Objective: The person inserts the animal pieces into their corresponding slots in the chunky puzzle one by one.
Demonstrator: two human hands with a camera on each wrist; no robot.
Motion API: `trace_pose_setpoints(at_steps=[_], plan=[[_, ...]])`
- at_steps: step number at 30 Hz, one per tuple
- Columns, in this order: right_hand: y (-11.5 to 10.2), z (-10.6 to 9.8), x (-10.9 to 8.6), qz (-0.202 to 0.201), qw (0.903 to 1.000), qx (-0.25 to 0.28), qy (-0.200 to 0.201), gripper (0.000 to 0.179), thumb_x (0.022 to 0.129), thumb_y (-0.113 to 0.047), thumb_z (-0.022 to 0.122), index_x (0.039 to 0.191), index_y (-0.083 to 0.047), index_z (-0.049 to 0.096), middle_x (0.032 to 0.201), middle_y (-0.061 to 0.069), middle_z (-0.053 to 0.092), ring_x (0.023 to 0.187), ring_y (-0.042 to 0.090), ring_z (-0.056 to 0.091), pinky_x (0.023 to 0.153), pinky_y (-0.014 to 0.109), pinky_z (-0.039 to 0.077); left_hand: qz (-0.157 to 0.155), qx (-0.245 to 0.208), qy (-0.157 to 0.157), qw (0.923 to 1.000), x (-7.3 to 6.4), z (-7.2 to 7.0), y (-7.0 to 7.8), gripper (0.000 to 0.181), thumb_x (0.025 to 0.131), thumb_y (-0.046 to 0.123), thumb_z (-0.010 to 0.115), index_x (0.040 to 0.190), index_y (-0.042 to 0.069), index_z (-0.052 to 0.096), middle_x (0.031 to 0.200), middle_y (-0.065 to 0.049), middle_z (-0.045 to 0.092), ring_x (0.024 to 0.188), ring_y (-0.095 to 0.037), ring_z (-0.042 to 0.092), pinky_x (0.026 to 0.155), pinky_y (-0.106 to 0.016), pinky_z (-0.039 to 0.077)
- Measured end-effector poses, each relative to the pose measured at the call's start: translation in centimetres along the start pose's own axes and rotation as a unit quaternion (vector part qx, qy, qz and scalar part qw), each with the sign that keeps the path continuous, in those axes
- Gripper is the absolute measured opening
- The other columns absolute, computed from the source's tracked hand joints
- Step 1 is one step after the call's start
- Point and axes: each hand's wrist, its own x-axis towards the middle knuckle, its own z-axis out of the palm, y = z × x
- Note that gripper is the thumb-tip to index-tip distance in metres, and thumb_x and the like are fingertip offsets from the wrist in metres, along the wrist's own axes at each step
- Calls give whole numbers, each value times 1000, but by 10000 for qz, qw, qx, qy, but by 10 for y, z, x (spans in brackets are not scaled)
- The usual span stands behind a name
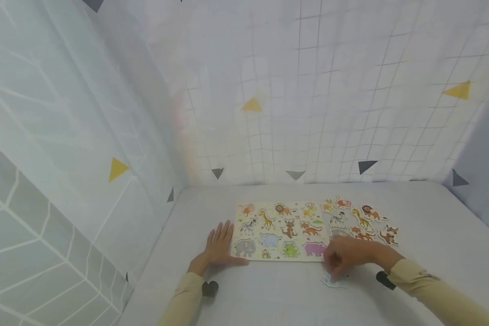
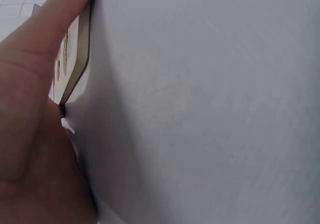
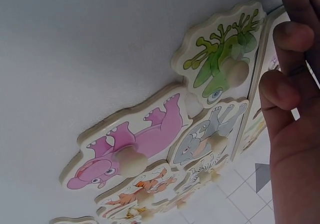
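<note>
A wooden animal puzzle board lies flat, its pictures including a zebra, a giraffe, a frog and a hippo. My left hand rests at the board's lower left corner, fingers spread, thumb along the near edge. At the lower right corner, my right hand is bent downward with curled fingers. It pinches a pale blue-and-white puzzle piece, which is blurred and mostly covered by the hand. In the right wrist view, a frog piece and a purple hippo piece lie beside the hand, each with a round knob.
Several knobbed animal pieces lie right of the board, among them a lion piece, a giraffe piece, a zebra piece and a kangaroo piece. A grey elephant piece adjoins the hippo. A pale wall stands behind the table.
</note>
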Motion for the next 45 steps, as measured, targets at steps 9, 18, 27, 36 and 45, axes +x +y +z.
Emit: trace_pose_setpoints(at_steps=[9, 18, 27, 36, 45], plan=[[0, 1, 1, 125, 9999, -16, -64, 9, 88, -35, 81, 85, -33, 73, 77, -21, 67, 68, -4, 57, 63, 16, 52, 0, -74, -34, 10000, 2, 0, -4, 135, 71, 72, 79, 167, 12, 5, 177, -9, -2, 165, -34, -5, 134, -58, -3], [-14, -3, 1, 461, 9974, -533, -165, 10, 86, -32, 82, 83, -33, 73, 77, -20, 62, 71, -1, 54, 66, 17, 49, 44, 14, -65, 10000, 3, 3, -6, 137, 71, 76, 76, 167, 11, 4, 177, -10, -3, 164, -35, -5, 133, -59, -2], [-25, -6, 0, 657, 9933, -943, -142, 15, 85, -31, 83, 88, -36, 70, 79, -18, 57, 76, 1, 48, 68, 19, 42, 13, 0, -48, 10000, -2, -5, -2, 135, 72, 75, 76, 166, 10, 5, 176, -11, -3, 164, -35, -5, 134, -58, -3], [-22, -4, -3, 593, 9966, -516, -241, 13, 86, -25, 83, 87, -29, 70, 77, -14, 59, 71, 0, 49, 64, 17, 42, 52, -40, -178, 9998, -13, -13, 10, 131, 75, 67, 80, 165, 4, 9, 176, -16, 2, 164, -39, -1, 134, -59, 1], [-24, -11, 6, -159, 9991, -277, 277, 14, 89, -26, 81, 93, -32, 70, 91, -17, 63, 85, 4, 55, 74, 20, 49, 69, 68, -164, 9998, -7, -8, 4, 132, 74, 69, 79, 166, 7, 6, 176, -14, -1, 164, -38, -3, 133, -59, 0]])
